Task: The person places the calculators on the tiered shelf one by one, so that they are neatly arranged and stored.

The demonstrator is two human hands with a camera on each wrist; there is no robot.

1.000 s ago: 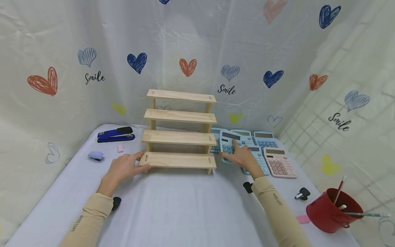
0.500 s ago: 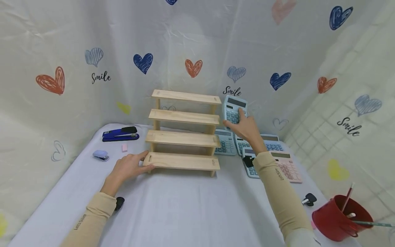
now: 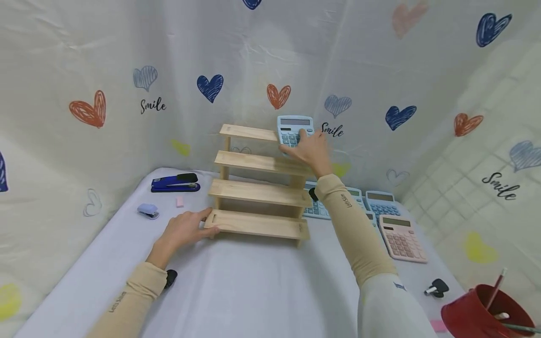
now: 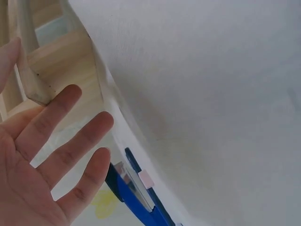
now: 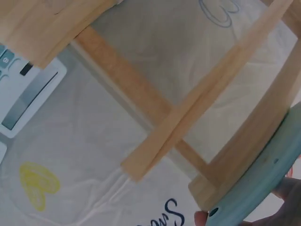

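Note:
A four-tier wooden display rack [image 3: 258, 193] stands mid-table. At the left end of its lowest board, my left hand [image 3: 183, 230] holds the wood between thumb and index finger. The left wrist view shows that hand's other fingers [image 4: 77, 150] spread apart, beside the board. My right hand [image 3: 312, 151] grips a light blue calculator [image 3: 295, 123] by its lower part, with its screen facing me. The calculator is at the right end of the top board, covering that end in the head view. In the right wrist view, the calculator's edge [image 5: 268, 174] lies along the board, apparently touching.
Several light blue calculators [image 3: 382, 204] and a pink calculator [image 3: 403, 238] lie right of the rack. A blue stapler [image 3: 175, 184], a small lilac stapler [image 3: 148, 210] and a pink eraser [image 3: 179, 202] lie left. A red bucket [image 3: 473, 312] with pencils stands front right.
My right hand has lifted the light blue calculator from the group on the right, then carried it up and left to the top board. The left hand has stayed on the lowest board.

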